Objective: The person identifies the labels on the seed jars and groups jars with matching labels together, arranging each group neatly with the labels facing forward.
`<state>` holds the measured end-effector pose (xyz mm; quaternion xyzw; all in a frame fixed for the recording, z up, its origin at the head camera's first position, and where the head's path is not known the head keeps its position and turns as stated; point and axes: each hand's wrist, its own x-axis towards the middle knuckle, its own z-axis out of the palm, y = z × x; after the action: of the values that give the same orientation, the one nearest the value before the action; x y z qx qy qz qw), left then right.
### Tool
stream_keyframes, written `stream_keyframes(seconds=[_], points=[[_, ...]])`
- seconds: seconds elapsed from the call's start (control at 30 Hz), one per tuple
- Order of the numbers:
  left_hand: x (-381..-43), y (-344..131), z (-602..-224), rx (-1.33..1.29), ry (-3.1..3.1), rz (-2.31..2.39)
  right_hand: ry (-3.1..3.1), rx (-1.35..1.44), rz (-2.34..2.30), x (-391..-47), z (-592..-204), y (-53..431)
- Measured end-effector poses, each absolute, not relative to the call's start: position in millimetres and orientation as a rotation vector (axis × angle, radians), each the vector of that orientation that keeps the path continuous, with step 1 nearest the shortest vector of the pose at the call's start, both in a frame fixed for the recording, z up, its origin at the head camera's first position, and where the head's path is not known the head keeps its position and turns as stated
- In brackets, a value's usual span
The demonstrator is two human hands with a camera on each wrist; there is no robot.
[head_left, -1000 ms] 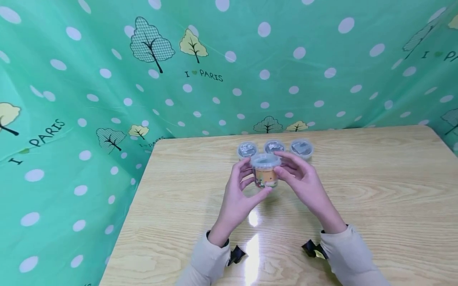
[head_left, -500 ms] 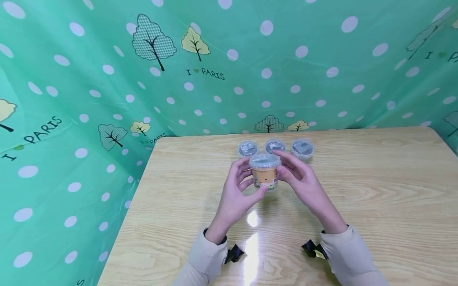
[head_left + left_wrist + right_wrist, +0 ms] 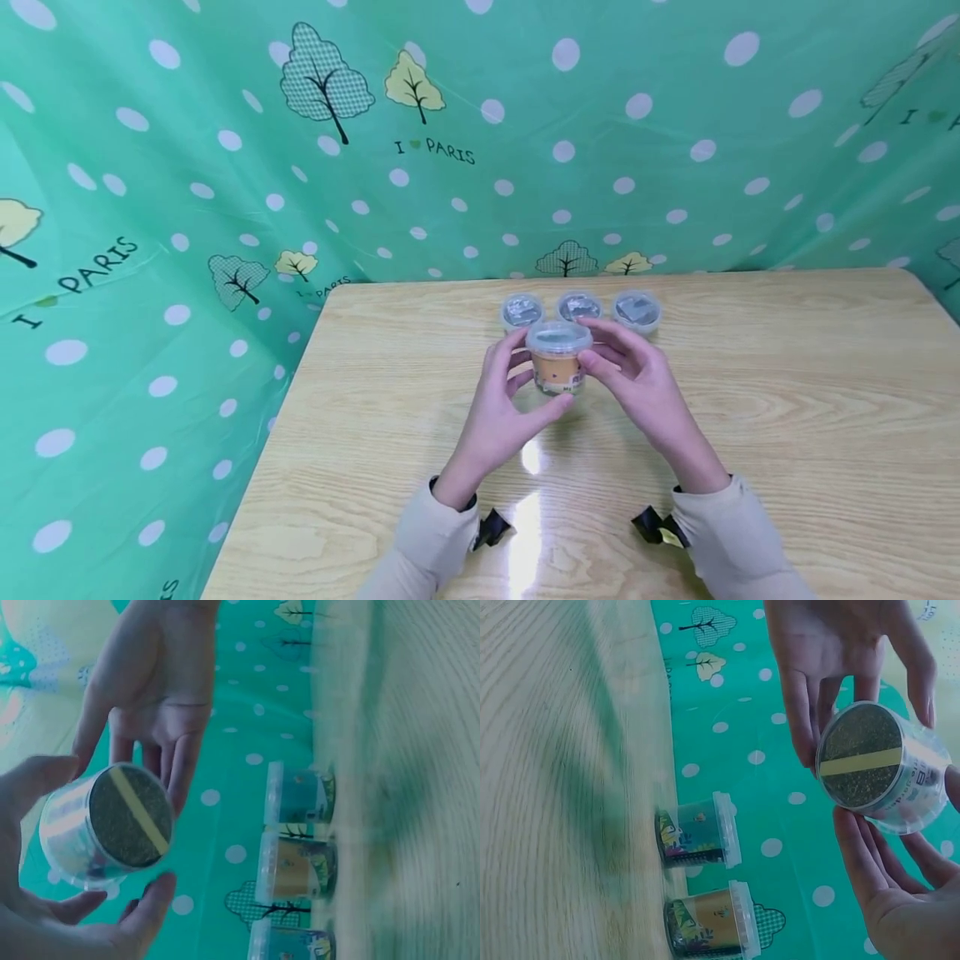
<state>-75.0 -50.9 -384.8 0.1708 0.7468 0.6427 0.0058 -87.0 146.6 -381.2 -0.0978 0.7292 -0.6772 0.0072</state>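
A small clear plastic tub (image 3: pixel 557 367) with an orange printed label is held up above the table between both hands. My left hand (image 3: pixel 501 429) grips it from the left, thumb low on the near side and fingers round the far side. On the right, my right hand (image 3: pixel 643 392) pinches it near the rim, thumb in front and fingers behind. Dark, grainy matter and a yellow strip show through the tub's base (image 3: pixel 124 817) in the left wrist view. The right wrist view shows the same base (image 3: pixel 861 742) tilted toward the camera.
Three similar lidded tubs stand in a row near the table's back edge: a left one (image 3: pixel 522 310), a middle one (image 3: pixel 579 305) and a right one (image 3: pixel 637 310). Behind the wooden table (image 3: pixel 787 400) hangs a green dotted cloth (image 3: pixel 525 192).
The tub has turned a little in my hands, so another part of its label faces the head camera. My left thumb has shifted slightly. The back row stays put.
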Motion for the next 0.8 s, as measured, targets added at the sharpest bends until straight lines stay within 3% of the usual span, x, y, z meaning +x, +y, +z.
stream_keyframes(seconds=[0.8], points=[[-79.0,-56.5,-384.6,0.444,2.218,2.043,2.277,-0.459,-2.070,-85.4,-380.4,149.1]])
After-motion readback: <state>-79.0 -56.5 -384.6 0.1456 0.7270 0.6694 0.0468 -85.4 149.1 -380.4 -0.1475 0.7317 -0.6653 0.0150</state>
